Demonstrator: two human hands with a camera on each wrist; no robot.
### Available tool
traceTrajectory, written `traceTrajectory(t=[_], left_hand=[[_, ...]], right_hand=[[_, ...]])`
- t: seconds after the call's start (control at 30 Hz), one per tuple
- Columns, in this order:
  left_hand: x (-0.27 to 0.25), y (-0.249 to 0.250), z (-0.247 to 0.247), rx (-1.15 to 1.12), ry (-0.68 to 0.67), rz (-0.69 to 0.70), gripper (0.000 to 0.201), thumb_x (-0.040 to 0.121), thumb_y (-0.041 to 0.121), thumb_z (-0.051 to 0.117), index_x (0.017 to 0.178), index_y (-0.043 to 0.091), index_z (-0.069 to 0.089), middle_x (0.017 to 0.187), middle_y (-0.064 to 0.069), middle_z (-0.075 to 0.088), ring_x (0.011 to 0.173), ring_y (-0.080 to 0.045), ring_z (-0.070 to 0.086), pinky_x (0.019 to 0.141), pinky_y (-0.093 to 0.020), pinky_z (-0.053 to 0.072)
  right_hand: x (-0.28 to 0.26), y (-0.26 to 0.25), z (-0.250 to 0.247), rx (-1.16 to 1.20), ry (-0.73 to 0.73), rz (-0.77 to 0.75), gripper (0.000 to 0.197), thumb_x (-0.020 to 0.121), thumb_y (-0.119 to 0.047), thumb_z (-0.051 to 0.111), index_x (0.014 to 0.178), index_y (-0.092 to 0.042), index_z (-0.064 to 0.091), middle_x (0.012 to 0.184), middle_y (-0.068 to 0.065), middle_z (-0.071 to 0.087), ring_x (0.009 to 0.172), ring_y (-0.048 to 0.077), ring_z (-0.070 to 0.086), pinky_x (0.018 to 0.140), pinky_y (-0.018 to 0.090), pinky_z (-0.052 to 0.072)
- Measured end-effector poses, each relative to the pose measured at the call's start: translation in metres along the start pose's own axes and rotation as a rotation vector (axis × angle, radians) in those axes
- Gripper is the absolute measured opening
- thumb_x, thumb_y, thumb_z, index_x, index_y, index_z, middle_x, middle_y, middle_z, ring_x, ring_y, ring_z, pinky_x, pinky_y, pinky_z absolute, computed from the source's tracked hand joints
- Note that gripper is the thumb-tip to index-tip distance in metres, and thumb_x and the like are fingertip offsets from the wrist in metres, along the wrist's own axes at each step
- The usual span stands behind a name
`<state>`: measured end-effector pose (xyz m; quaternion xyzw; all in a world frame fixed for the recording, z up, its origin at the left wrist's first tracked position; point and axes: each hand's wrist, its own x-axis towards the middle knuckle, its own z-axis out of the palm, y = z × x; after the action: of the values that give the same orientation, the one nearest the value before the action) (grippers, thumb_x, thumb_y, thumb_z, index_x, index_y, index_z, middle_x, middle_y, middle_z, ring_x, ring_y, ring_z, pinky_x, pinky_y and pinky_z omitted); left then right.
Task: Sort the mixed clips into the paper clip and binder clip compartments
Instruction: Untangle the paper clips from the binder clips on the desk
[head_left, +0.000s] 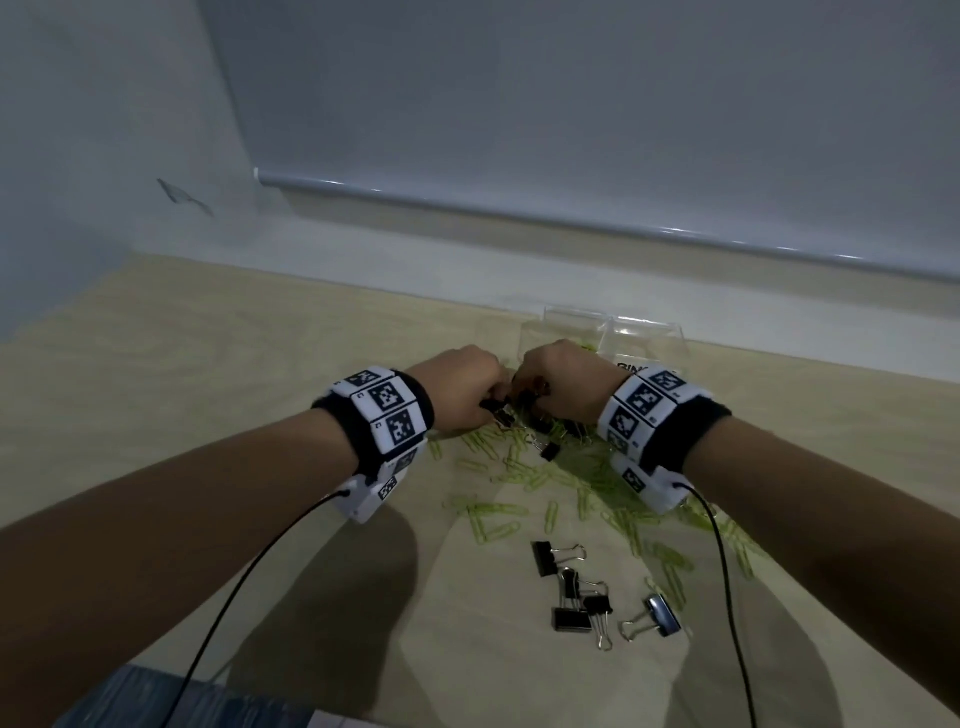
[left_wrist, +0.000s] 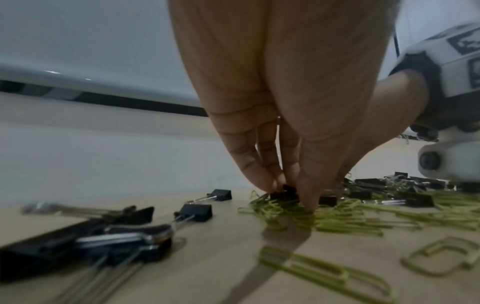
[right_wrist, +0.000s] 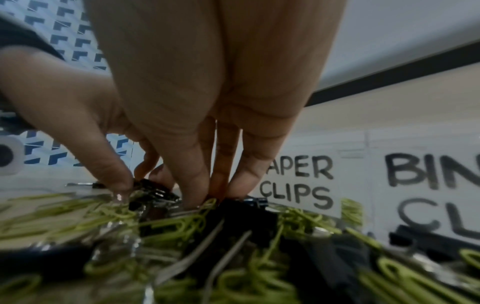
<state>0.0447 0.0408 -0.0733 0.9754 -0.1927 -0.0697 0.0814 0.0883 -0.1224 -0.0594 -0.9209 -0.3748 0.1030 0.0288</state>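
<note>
Both hands dig into the mixed pile (head_left: 545, 457) on the table, left hand (left_wrist: 280, 123) pinching a stiff, light binder clip (left_wrist: 285, 192), right hand (right_wrist: 197, 115) fingering tangled ones; grip their bodies, since wire handles snag paper clips (right_wrist: 182, 224).

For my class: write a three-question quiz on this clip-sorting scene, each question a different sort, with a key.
1. True or false: the left hand pinches a black binder clip on the green paper clips.
2. Which label stands nearer the right hand? A) paper clips label B) binder clips label
3. Fill in: the group of binder clips nearest the person lies on the ____.

Key: 1 true; 2 A; 3 table
</note>
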Motion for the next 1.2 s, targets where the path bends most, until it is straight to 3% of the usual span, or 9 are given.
traceTrajectory(t=[0.13, 0.27, 0.43, 0.63, 0.8, 0.93, 1.07, 1.13, 1.2], left_hand=[[-0.010, -0.009, -0.006, -0.189, 0.001, -0.062, 0.009, 0.083, 0.011, 0.062, 0.088, 0.008, 0.068, 0.075, 0.003, 0.059, 0.066, -0.012, 0.054, 0.061, -0.022, 0.044], [-0.015, -0.036, -0.018, -0.271, 0.096, -0.190, 0.007, 0.081, 0.014, 0.067, 0.088, 0.014, 0.069, 0.081, 0.001, 0.065, 0.077, -0.017, 0.063, 0.071, -0.028, 0.052], [-0.010, -0.049, -0.023, -0.079, 0.112, -0.274, 0.021, 0.086, 0.019, 0.056, 0.107, 0.017, 0.062, 0.106, -0.001, 0.057, 0.097, -0.020, 0.054, 0.083, -0.033, 0.047], [0.016, -0.001, -0.008, -0.143, 0.028, -0.159, 0.014, 0.085, 0.025, 0.065, 0.094, 0.015, 0.066, 0.101, -0.003, 0.064, 0.088, -0.019, 0.060, 0.074, -0.028, 0.047], [0.024, 0.004, -0.003, -0.129, -0.002, -0.158, 0.022, 0.079, 0.026, 0.074, 0.087, 0.008, 0.067, 0.088, -0.006, 0.067, 0.080, -0.025, 0.063, 0.064, -0.027, 0.043], [0.017, 0.003, -0.002, -0.098, 0.026, -0.143, 0.016, 0.083, 0.017, 0.064, 0.094, 0.006, 0.067, 0.095, -0.008, 0.065, 0.087, -0.027, 0.062, 0.070, -0.030, 0.047], [0.004, -0.005, 0.005, -0.142, -0.016, -0.070, 0.014, 0.086, 0.021, 0.058, 0.083, 0.008, 0.060, 0.083, -0.011, 0.057, 0.072, -0.027, 0.054, 0.065, -0.033, 0.043], [-0.003, -0.007, 0.001, -0.190, -0.067, -0.071, 0.016, 0.092, 0.025, 0.054, 0.083, 0.013, 0.057, 0.075, -0.004, 0.050, 0.069, -0.023, 0.049, 0.065, -0.030, 0.042], [-0.010, -0.009, -0.007, -0.270, -0.088, -0.107, 0.016, 0.096, 0.028, 0.051, 0.097, 0.014, 0.059, 0.079, 0.005, 0.051, 0.075, -0.016, 0.051, 0.069, -0.028, 0.042]], right_hand=[[-0.005, 0.007, 0.001, 0.024, -0.016, -0.017, 0.020, 0.082, -0.009, 0.062, 0.100, -0.013, 0.069, 0.099, 0.004, 0.068, 0.090, 0.022, 0.061, 0.077, 0.035, 0.052], [-0.010, 0.013, 0.002, 0.101, -0.028, -0.026, 0.027, 0.081, -0.007, 0.062, 0.107, -0.014, 0.067, 0.096, 0.001, 0.065, 0.082, 0.014, 0.055, 0.071, 0.025, 0.047], [-0.016, 0.022, -0.002, 0.161, -0.011, -0.003, 0.016, 0.075, -0.006, 0.067, 0.090, -0.010, 0.068, 0.082, 0.000, 0.063, 0.077, 0.017, 0.060, 0.074, 0.034, 0.056], [-0.021, 0.026, -0.022, 0.192, -0.067, 0.027, 0.013, 0.070, -0.013, 0.078, 0.078, -0.013, 0.067, 0.079, 0.001, 0.069, 0.076, 0.016, 0.064, 0.070, 0.030, 0.053], [-0.006, 0.024, -0.054, 0.237, 0.090, 0.057, 0.011, 0.073, -0.010, 0.074, 0.078, -0.015, 0.065, 0.074, -0.003, 0.066, 0.074, 0.016, 0.064, 0.070, 0.028, 0.054], [0.029, 0.013, -0.061, 0.122, 0.214, 0.089, 0.008, 0.077, -0.012, 0.070, 0.081, -0.016, 0.064, 0.081, -0.004, 0.064, 0.080, 0.017, 0.062, 0.067, 0.026, 0.049], [0.057, -0.001, -0.040, -0.120, 0.164, 0.102, 0.007, 0.081, -0.013, 0.065, 0.087, -0.016, 0.062, 0.093, 0.006, 0.065, 0.086, 0.026, 0.062, 0.071, 0.035, 0.052], [0.062, -0.006, -0.029, -0.262, 0.126, 0.068, 0.009, 0.085, -0.011, 0.060, 0.093, -0.014, 0.061, 0.095, 0.009, 0.065, 0.088, 0.029, 0.062, 0.078, 0.039, 0.051], [0.061, -0.009, -0.024, -0.328, 0.123, 0.029, 0.015, 0.085, -0.009, 0.057, 0.099, -0.014, 0.060, 0.101, 0.007, 0.065, 0.095, 0.029, 0.062, 0.083, 0.040, 0.047]])
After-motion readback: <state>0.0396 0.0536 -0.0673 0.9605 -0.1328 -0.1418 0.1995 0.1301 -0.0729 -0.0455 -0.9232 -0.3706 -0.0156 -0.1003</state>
